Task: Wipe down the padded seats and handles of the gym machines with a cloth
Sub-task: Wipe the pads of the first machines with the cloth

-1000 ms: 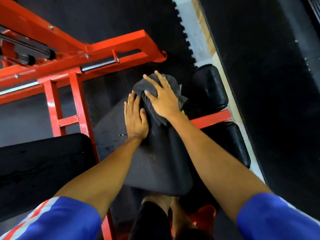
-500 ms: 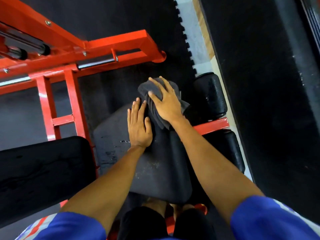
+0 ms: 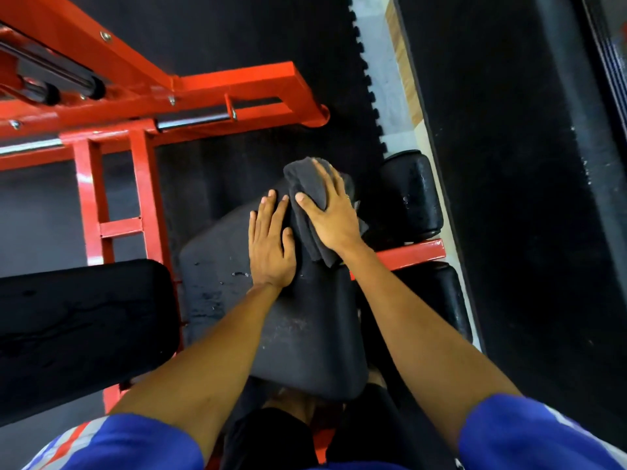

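Hands and cloth have kept their places on the seat since a second ago; the whole scene only sits a little lower in view. The red frame [image 3: 237, 83] crosses behind the seat pad [image 3: 305, 334], with two uprights joined by a short rung at its left. A larger black pad [image 3: 78, 327] lies at the left. Two black roller pads, the far one [image 3: 410, 195] and the near one [image 3: 437, 300], crowd the seat's right side. There is one cloth [image 3: 305, 184], dark grey and bunched in folds, at the seat's far end. The right hand [image 3: 334, 218] presses on it with its fingers spread, not curled round it. The left hand [image 3: 269, 247] lies flat on the pad, touching the cloth. The seat is dull grey and scuffed, with wet specks by the left hand.
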{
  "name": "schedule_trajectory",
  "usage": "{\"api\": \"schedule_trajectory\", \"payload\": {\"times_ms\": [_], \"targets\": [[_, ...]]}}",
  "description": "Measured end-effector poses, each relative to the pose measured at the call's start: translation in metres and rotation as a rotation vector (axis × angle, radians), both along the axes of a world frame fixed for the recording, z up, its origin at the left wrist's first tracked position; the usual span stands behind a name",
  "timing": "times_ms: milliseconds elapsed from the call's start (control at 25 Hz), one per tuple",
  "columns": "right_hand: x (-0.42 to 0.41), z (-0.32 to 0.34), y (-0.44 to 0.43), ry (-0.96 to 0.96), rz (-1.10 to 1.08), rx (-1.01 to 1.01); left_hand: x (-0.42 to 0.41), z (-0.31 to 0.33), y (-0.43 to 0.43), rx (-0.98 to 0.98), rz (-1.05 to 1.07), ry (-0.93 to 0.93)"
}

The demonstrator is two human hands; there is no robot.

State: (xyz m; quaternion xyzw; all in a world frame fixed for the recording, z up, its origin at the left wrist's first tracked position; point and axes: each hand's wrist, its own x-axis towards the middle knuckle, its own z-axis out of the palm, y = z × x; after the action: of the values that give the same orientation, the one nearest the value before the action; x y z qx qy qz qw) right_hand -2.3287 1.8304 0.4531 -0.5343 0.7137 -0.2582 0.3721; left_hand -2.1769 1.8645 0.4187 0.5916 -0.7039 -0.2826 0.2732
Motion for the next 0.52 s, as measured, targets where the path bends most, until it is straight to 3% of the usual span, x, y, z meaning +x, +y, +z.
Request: {"api": "schedule_trajectory", "payload": {"times_ms": [160,200,320,440,520], "targets": [[-0.027,-0.028,-0.042,-0.546,-0.283,0.406,-0.001,0.0,-0.001,-0.021,0.003,0.0],[-0.03,-0.033,-0.044,-0.598,-0.306,0.464,-0.002,0.001,-0.001,-0.024,0.007,-0.01],[-0.014,-0.025,-0.015,-0.361,-0.291,0.358,0.0,0.003,-0.003,-0.013,0.004,-0.04],[0.003,0.01,0.046,0.045,0.055,0.027,0.0,0.001,0.001,0.006,0.028,-0.085],[0.008,0.017,0.076,0.283,0.246,-0.087,0.001,-0.001,0.009,0.058,0.112,-0.094]]}}
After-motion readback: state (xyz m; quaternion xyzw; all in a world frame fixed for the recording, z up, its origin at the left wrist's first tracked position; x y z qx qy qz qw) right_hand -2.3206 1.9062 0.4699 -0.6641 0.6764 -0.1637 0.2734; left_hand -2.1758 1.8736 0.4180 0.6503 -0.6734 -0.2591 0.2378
